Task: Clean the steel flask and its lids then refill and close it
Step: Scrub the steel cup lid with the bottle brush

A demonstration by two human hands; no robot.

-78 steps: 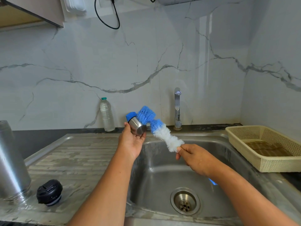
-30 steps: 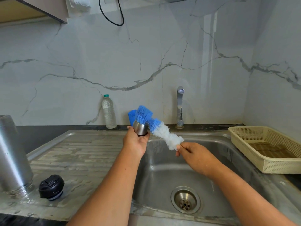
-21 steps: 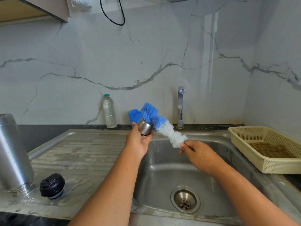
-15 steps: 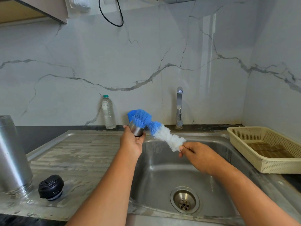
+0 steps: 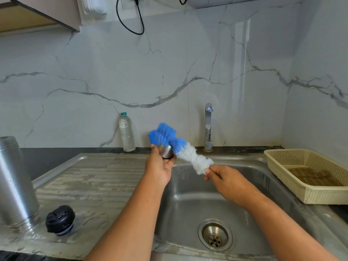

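Note:
My left hand (image 5: 159,167) grips a small steel cup lid (image 5: 165,151) with a blue inner rim, held over the sink's left edge. My right hand (image 5: 226,180) pinches the handle end of a blue and white bottle brush (image 5: 185,150), whose blue bristles press into the lid's mouth. The steel flask (image 5: 14,183) stands mouth down on the drainboard at the far left. Beside it sits the black stopper lid (image 5: 60,220).
A steel sink basin (image 5: 188,200) with a drain (image 5: 215,236) lies below my hands. The tap (image 5: 208,127) stands at the back wall, and a plastic water bottle (image 5: 126,133) to its left. A cream plastic basket (image 5: 282,164) sits at the right.
The brush has slid back and forth in the lid, and my left hand has turned the lid slightly. Flask and black stopper have not moved.

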